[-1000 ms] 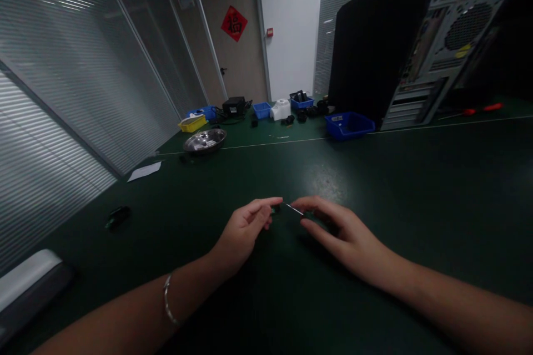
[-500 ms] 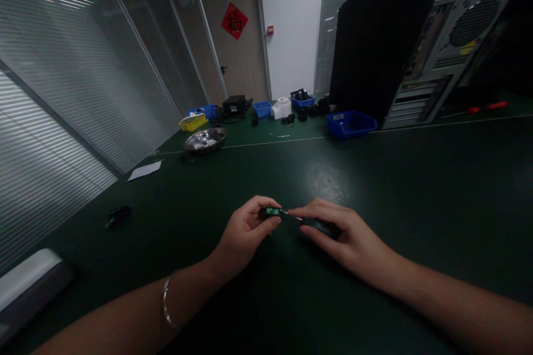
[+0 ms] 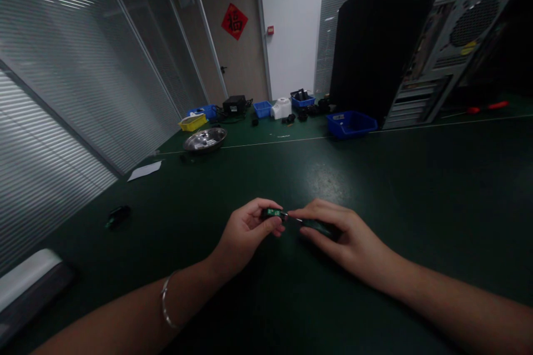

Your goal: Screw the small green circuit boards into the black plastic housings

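Note:
My left hand (image 3: 250, 227) pinches a small dark part with a green circuit board (image 3: 273, 212) between thumb and fingers, just above the green table. In my right hand (image 3: 341, 230) is a screwdriver (image 3: 317, 226) with a dark handle, its thin metal shaft pointing left. The index finger lies along the shaft. The shaft's tip reaches the right end of the small part; whether it touches is too small to tell. Most of the part's far side is hidden by my left fingers.
Ahead stand a metal bowl (image 3: 205, 140), a yellow tray (image 3: 193, 122) and a blue bin (image 3: 351, 124). A large computer case (image 3: 377, 44) rises at the right. Another dark part (image 3: 119, 214) lies at left, near a white-and-grey object (image 3: 31, 285).
The small part in my left hand has shifted slightly right and down, and the left fingertips show more beneath it. My right hand and the screwdriver have barely moved.

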A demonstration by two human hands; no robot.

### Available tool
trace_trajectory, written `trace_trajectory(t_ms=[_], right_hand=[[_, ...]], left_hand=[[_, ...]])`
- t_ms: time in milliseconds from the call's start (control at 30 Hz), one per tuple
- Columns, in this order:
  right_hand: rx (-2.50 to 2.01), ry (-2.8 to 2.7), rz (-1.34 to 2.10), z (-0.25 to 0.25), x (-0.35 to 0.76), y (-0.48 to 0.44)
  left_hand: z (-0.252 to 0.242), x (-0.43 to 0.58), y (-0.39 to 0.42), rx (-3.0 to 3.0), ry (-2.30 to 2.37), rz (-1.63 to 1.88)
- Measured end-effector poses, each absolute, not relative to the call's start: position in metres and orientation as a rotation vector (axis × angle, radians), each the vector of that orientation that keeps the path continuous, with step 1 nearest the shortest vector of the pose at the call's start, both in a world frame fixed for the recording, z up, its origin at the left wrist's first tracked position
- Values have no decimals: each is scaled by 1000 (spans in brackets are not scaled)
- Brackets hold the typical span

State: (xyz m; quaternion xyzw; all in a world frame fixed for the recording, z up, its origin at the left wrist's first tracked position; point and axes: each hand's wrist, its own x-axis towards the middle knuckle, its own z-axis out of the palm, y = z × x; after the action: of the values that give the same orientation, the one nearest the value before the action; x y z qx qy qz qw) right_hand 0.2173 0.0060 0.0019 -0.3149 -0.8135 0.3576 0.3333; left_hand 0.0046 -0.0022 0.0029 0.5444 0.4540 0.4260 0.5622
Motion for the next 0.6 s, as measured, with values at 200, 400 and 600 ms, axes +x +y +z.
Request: trace_trajectory(t_ms=[200, 400, 600], right_hand=[[-791, -2112, 932, 2, 217, 5], [-775, -2089, 945, 3, 216, 4], [-787, -2084, 955, 2, 216, 5]], left_hand=[[2, 5, -3, 1204, 1038, 1013], [-3, 6, -4, 1093, 964, 1029], [-6, 5, -3, 1020, 918, 1027]])
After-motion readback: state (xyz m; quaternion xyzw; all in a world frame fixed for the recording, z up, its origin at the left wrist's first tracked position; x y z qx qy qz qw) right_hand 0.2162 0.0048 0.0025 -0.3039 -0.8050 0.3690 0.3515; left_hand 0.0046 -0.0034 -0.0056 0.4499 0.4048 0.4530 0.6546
